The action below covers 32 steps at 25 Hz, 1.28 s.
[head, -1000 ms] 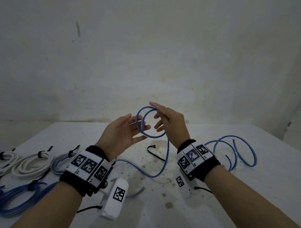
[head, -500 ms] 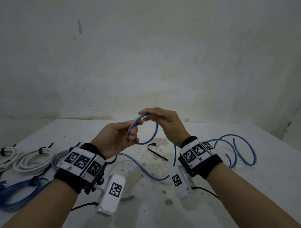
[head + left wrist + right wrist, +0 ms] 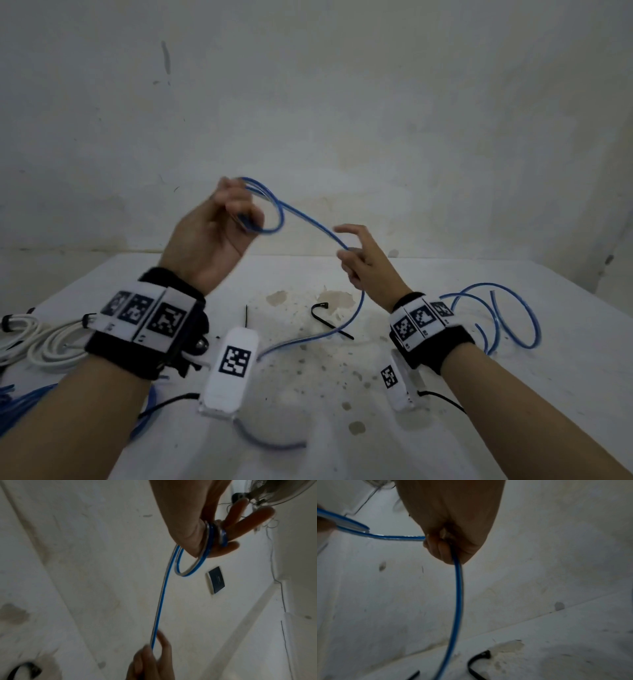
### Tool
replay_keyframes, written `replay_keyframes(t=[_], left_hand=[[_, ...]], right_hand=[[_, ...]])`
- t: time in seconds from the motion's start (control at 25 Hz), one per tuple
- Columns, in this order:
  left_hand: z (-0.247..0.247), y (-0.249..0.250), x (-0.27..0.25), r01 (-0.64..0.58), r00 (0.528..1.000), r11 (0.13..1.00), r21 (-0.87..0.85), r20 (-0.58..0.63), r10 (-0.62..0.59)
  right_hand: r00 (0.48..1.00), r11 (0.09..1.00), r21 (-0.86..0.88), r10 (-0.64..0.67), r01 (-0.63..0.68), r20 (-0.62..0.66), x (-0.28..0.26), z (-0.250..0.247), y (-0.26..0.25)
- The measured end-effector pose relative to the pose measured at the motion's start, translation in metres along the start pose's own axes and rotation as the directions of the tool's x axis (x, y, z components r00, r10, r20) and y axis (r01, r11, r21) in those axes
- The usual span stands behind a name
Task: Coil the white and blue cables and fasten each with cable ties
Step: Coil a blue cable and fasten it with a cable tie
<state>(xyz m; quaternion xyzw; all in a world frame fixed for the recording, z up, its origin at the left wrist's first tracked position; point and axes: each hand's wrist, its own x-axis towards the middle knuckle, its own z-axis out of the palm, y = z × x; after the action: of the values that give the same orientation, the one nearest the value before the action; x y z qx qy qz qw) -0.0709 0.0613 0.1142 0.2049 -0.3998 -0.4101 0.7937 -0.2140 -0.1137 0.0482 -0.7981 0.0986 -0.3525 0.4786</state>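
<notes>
My left hand is raised above the table and grips a small coil of the blue cable, its loops pinched between thumb and fingers. From the coil the blue cable runs down and to the right into my right hand, whose curled fingers close round it. Below that hand the cable hangs to the table and ends in loose loops at the right. Two black cable ties lie on the table between my wrists.
Tied white cable coils and blue coils lie at the table's left edge. The white table is stained in the middle. A plain wall stands close behind. A loose blue cable piece lies near the front.
My left hand has lifted up and left with the small coil. My right hand has let go of the coil and slid down the cable to the right, drawing a straight length between the hands.
</notes>
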Motion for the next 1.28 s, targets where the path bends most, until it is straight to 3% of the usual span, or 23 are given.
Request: replay_keyframes(t=[0.12,0.2,0.24,0.28,0.32,0.36,0.4,0.44,0.52,0.6,0.64,0.68,0.76,0.84,0.96,1.12,1.2,1.28], left_hand=[[0.004,0.02,0.008,-0.154,0.981,0.984,-0.088,-0.131,0.142],[0.001,0.023,0.016,-0.242,0.955,0.97,-0.004,-0.179,0.237],[-0.003,0.022,0.02,-0.254,0.945,0.966,0.037,-0.202,0.256],[-0.003,0.021,0.023,-0.268,0.934,0.961,0.064,-0.227,0.276],[-0.008,0.021,0.027,-0.292,0.916,0.953,0.073,-0.265,0.301],[-0.012,0.022,0.03,-0.324,0.895,0.944,0.069,-0.302,0.329],[-0.019,0.023,0.032,-0.355,0.871,0.933,0.065,-0.341,0.355],[-0.026,0.024,0.034,-0.375,0.849,0.924,0.076,-0.373,0.375],[-0.04,0.021,0.035,-0.363,0.817,0.92,0.149,-0.423,0.391],[-0.048,0.01,0.034,-0.328,0.801,0.916,0.23,-0.447,0.399],[-0.049,0.003,0.033,-0.32,0.797,0.913,0.253,-0.45,0.403],[-0.05,-0.004,0.033,-0.318,0.788,0.906,0.278,-0.453,0.416],[-0.055,-0.019,0.036,-0.321,0.788,0.888,0.328,-0.427,0.443],[-0.06,-0.035,0.039,-0.255,0.836,0.863,0.436,-0.349,0.423],[-0.063,-0.062,0.033,-0.08,0.928,0.783,0.616,-0.241,0.285],[-0.05,-0.095,0.011,0.167,0.979,0.606,0.778,-0.204,-0.007],[-0.038,-0.108,-0.004,0.28,0.959,0.672,0.685,-0.175,-0.222],[-0.029,-0.115,-0.019,0.307,0.948,0.726,0.616,-0.132,-0.288]], right_hand=[[0.987,0.997,-0.062,0.024,-0.034,-0.157,-0.01,-0.013,0.014],[0.977,0.989,-0.14,0.021,-0.051,-0.211,-0.011,-0.02,0.016],[0.982,0.958,-0.285,-0.032,-0.022,-0.184,-0.011,-0.022,0.015],[0.989,0.862,-0.503,-0.124,0.065,-0.085,-0.012,-0.026,0.017],[0.978,0.674,-0.711,-0.188,0.199,0.096,-0.015,-0.028,0.016],[0.945,0.474,-0.818,-0.189,0.327,0.268,-0.017,-0.029,0.016],[0.903,0.339,-0.837,-0.142,0.43,0.406,-0.02,-0.032,0.014],[0.869,0.274,-0.828,-0.08,0.489,0.488,-0.022,-0.035,0.012],[0.837,0.241,-0.818,0.039,0.522,0.546,-0.026,-0.038,0.004],[0.825,0.277,-0.801,0.047,0.531,0.564,-0.03,-0.039,-0.004],[0.841,0.383,-0.782,0.027,0.491,0.541,-0.033,-0.038,-0.008],[0.865,0.55,-0.722,-0.001,0.42,0.502,-0.038,-0.033,-0.012],[0.911,0.855,-0.447,-0.069,0.264,0.405,-0.044,-0.023,-0.023],[0.956,0.974,-0.164,-0.109,0.158,0.273,-0.047,-0.015,-0.036],[0.986,0.985,0.161,-0.085,0.061,0.145,-0.04,-0.01,-0.059],[0.998,0.919,0.389,-0.067,0.061,0.003,-0.023,0.004,-0.091],[0.984,0.917,0.367,-0.114,0.158,-0.139,-0.01,0.01,-0.104],[0.95,0.928,0.274,-0.186,0.254,-0.25,0.005,0.004,-0.112]])
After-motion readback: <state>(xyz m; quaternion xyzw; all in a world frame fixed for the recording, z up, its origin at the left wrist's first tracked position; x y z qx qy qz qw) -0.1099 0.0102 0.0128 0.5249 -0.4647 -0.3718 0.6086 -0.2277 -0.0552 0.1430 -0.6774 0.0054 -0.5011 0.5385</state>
